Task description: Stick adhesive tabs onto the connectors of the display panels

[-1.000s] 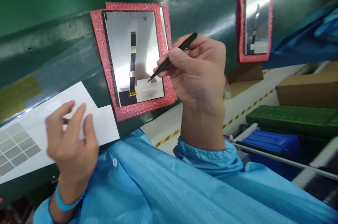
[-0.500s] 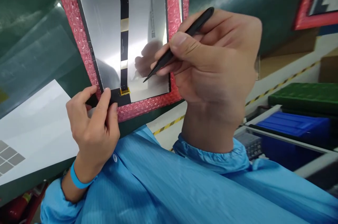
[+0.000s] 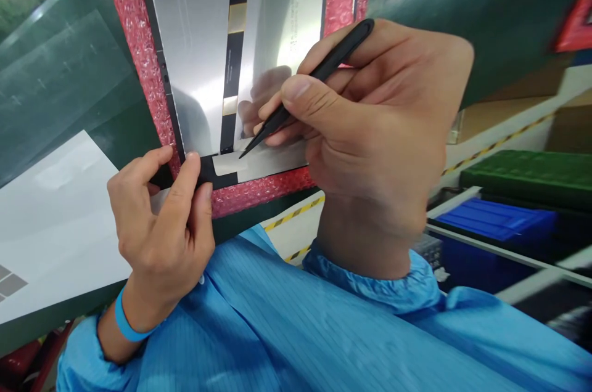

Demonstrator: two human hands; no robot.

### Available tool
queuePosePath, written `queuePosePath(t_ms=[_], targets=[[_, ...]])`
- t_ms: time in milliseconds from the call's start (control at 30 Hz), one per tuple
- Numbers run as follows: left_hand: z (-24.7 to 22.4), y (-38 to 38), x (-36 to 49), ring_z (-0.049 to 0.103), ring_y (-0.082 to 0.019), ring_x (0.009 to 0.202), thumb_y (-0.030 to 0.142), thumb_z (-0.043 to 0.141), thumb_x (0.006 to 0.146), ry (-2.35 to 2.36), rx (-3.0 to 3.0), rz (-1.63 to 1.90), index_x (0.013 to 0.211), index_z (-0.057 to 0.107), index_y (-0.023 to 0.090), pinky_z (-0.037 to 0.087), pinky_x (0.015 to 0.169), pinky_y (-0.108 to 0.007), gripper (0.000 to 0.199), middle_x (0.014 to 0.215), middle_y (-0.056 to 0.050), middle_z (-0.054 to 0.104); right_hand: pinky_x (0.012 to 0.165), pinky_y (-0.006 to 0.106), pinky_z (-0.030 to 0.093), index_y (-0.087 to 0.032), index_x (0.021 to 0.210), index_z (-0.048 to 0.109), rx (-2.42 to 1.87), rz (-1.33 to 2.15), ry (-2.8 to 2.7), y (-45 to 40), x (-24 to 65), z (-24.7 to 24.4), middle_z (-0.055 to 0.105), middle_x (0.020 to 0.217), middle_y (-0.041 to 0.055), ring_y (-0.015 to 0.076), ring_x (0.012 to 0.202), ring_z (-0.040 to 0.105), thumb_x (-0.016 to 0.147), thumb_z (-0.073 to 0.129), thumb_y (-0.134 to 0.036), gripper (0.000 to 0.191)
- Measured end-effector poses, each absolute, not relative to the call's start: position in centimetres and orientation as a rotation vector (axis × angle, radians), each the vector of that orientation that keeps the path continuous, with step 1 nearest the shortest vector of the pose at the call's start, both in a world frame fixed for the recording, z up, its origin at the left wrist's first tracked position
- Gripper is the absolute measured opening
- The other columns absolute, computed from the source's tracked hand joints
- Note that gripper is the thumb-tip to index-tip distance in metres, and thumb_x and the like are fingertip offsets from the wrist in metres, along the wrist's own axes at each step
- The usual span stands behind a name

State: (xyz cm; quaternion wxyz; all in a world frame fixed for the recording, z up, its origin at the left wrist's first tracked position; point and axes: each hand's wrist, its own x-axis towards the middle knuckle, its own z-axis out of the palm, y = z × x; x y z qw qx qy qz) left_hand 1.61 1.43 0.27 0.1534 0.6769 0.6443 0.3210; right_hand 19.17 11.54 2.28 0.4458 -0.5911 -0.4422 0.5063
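A flat display panel (image 3: 198, 40) with a silver back lies on pink bubble wrap (image 3: 124, 0). Down its middle runs a black flex cable (image 3: 234, 59) with gold sections. My left hand (image 3: 160, 219) grips the panel's near left corner, index finger and thumb at the edge. In my right hand (image 3: 370, 102) are black tweezers (image 3: 319, 74), held like a pen and pointing down to the left. Their tip meets a small pale strip (image 3: 229, 164) over the cable's near end. That end of the cable is hidden beneath the strip.
White paper with grey squares (image 3: 55, 225) and clear plastic sheets (image 3: 69, 77) lie left on the green table (image 3: 439, 4). Another pink-wrapped item (image 3: 576, 25) is at far right. Below right stand a blue bin (image 3: 497, 217), a green crate (image 3: 527, 176) and a cardboard box (image 3: 499, 114).
The tweezers' tip has moved down and left to the cable's near end. A pale strip now covers the yellow piece there. The panel appears shifted right and larger; my left hand keeps its hold.
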Motion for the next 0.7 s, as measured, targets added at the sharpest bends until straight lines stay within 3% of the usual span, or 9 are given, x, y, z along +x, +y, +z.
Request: queuePosePath(t_ms=[400,700], targets=[[0.45,1.36,1.59,0.068,-0.035,0.124,0.015,0.075,0.095,1.859,1.944,0.899,0.137,0.071,0.026,0.061,0.088,-0.051,0.043,0.141,-0.014,0.065,0.051,0.042,0.064,-0.034,0.080,0.073,-1.451,1.220,-1.101,11.55,19.23,1.65,0.074,0.073,0.0037,0.0290,0.072,0.077,0.080,0.096,-0.041,0.024],[0.36,1.28,1.53,0.066,-0.037,0.128,0.015,0.075,0.096,1.850,1.953,0.862,0.137,0.073,0.029,0.060,0.088,-0.052,0.043,0.145,-0.014,0.062,0.055,0.044,0.065,-0.038,0.079,0.076,-1.469,1.254,-1.140,11.52,19.46,2.06,0.078,0.079,0.0003,0.0279,0.074,0.077,0.082,0.094,-0.039,0.018]])
